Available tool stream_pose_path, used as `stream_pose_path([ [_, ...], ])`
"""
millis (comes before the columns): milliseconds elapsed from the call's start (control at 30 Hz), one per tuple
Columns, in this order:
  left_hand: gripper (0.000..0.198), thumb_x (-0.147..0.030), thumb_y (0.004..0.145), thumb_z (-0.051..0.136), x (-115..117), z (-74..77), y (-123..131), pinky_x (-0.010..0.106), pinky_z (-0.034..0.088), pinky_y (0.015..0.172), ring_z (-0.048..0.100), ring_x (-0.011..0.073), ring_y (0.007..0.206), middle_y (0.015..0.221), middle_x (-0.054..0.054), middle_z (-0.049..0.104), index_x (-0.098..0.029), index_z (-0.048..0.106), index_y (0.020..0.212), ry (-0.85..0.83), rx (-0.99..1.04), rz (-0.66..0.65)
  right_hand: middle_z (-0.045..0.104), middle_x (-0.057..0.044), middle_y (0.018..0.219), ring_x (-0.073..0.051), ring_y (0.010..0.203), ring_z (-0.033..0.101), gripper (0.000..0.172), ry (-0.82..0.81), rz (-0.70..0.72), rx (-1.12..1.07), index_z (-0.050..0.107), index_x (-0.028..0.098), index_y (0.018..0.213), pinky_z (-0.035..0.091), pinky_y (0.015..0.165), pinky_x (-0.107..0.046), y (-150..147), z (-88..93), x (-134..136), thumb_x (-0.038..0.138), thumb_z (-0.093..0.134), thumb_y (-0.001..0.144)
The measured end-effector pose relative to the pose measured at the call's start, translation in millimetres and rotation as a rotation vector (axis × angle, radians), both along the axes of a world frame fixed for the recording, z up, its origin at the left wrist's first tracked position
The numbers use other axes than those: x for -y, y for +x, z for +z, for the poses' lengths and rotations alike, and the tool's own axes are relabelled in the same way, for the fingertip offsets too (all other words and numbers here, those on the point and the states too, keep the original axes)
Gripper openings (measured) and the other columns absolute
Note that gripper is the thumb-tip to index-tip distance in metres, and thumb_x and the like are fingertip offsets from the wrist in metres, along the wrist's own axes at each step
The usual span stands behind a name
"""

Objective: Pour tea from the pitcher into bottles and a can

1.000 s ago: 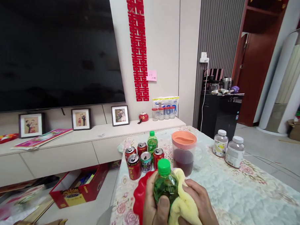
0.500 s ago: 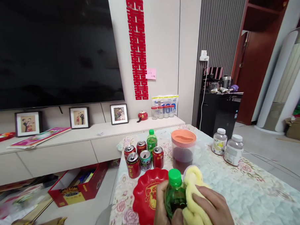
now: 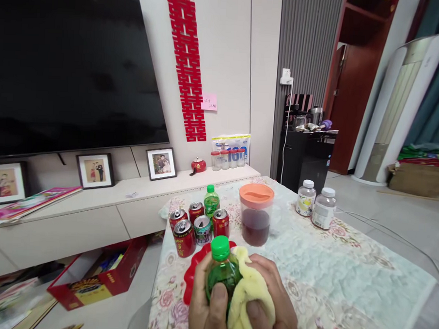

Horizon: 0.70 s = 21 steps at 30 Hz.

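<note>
My left hand (image 3: 205, 299) is wrapped round a green plastic bottle (image 3: 222, 271) with a green cap, held upright near the front of the table. In my right hand (image 3: 275, 295) is a bunched yellow cloth (image 3: 252, 292), pressed against the bottle's right side. Behind the bottle lies a red scalloped plate (image 3: 190, 279), mostly hidden by my left hand and the bottle. Several drink cans, such as a red can (image 3: 184, 239) and a teal can (image 3: 203, 231), stand beyond the plate. Among them rises a second green bottle (image 3: 211, 202).
A clear pitcher (image 3: 256, 222) with an orange lid and dark liquid stands behind my hands. Two white-capped jars (image 3: 323, 210) are at the table's far right. The floral tablecloth (image 3: 349, 277) covers the table. A red box (image 3: 101, 276) sits on the floor at left.
The view has turned slightly right. My hands, bottle and cloth have shifted left in view, and the bottle now covers more of the plate. The cloth is still against the bottle.
</note>
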State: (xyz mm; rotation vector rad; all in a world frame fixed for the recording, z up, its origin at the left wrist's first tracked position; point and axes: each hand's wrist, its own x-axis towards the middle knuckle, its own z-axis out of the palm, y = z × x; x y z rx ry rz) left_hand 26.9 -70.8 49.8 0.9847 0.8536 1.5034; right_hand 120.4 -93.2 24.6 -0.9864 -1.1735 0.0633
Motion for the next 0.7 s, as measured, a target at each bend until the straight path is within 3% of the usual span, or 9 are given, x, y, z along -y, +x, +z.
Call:
stream_pose_path([
  [133,0.074,-0.070,0.083,0.075,2,19.0,4,0.041,0.065,0.082,0.079,0.0347,0.097,0.111,0.009,0.082,-0.023,0.061,0.139,-0.020,0.103,0.068,0.073,-0.013,0.128,-0.032,0.113,0.073,0.040,-0.052,0.114,-0.025,0.075,0.025,0.128,0.063,0.093,-0.041,1,8.7,1,0.051,0.057,0.105],
  [267,0.077,-0.073,0.078,0.078,-4,27.9,6,0.035,0.064,0.074,0.079,0.0317,0.090,0.103,0.006,0.082,-0.024,0.061,0.135,-0.003,0.114,0.110,0.078,-0.011,0.114,-0.030,0.103,0.074,0.040,-0.173,0.209,-0.085,0.080,0.025,0.116,0.062,0.090,-0.038,13,14.6,-4,0.056,0.061,0.101],
  [400,0.087,-0.071,0.073,0.085,-12,27.9,5,0.031,0.063,0.075,0.078,0.0274,0.088,0.105,0.006,0.082,-0.023,0.059,0.140,0.011,0.095,0.140,0.079,-0.009,0.096,-0.029,0.089,0.074,0.046,-0.390,0.446,-0.352,0.081,0.025,0.106,0.062,0.080,-0.037,23,5.1,-15,0.067,0.066,0.094],
  [500,0.092,-0.072,0.074,0.084,-17,26.5,8,0.034,0.064,0.081,0.078,0.0300,0.098,0.117,0.008,0.081,-0.023,0.056,0.146,0.018,0.109,0.118,0.080,-0.008,0.092,-0.027,0.078,0.074,0.049,-0.511,0.581,-0.589,0.079,0.022,0.109,0.061,0.074,-0.038,27,-4.0,-25,0.067,0.069,0.093],
  [600,0.089,-0.074,0.079,0.078,-23,22.6,14,0.036,0.064,0.084,0.078,0.0319,0.105,0.124,0.010,0.079,-0.024,0.054,0.148,0.047,0.104,0.127,0.082,-0.008,0.096,-0.029,0.083,0.076,0.046,-0.474,0.702,-0.857,0.080,0.021,0.103,0.062,0.080,-0.041,24,-4.4,-31,0.064,0.077,0.087],
  [700,0.084,-0.071,0.083,0.076,-27,15.6,19,0.036,0.063,0.087,0.078,0.0306,0.104,0.121,0.009,0.079,-0.024,0.053,0.149,0.112,0.028,0.162,0.082,-0.010,0.095,-0.032,0.087,0.078,0.050,-0.447,0.835,-0.993,0.083,0.020,0.105,0.064,0.078,-0.044,21,3.4,-33,0.065,0.079,0.082],
])
